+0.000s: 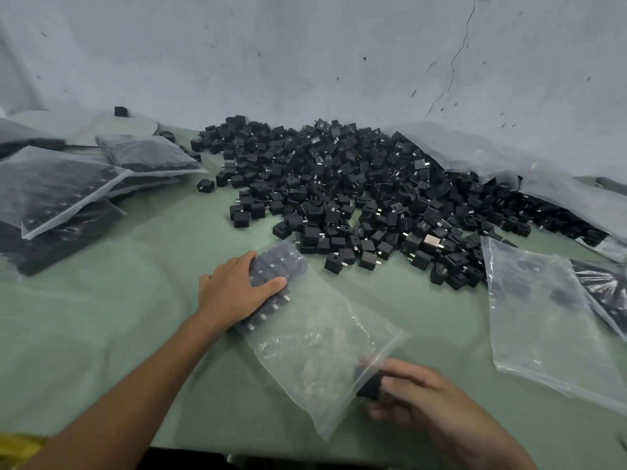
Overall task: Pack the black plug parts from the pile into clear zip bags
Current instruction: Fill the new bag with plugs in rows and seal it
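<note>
A big pile of black plug parts [356, 184] covers the far middle of the green table [118, 317]. In front of it lies a clear zip bag [319, 351], slanted, with rows of plug parts packed in its far end. My left hand [237, 286] rests flat on that filled end, fingers straight. My right hand [417, 398] is at the bag's open near end and grips black plug parts [369, 385] at the mouth.
Filled bags [68, 184] are stacked at the far left. An empty clear bag [549, 320] lies at the right, over another bag of parts. A large plastic sack [509, 164] spills the pile at the back right. A grey wall [305, 56] stands behind.
</note>
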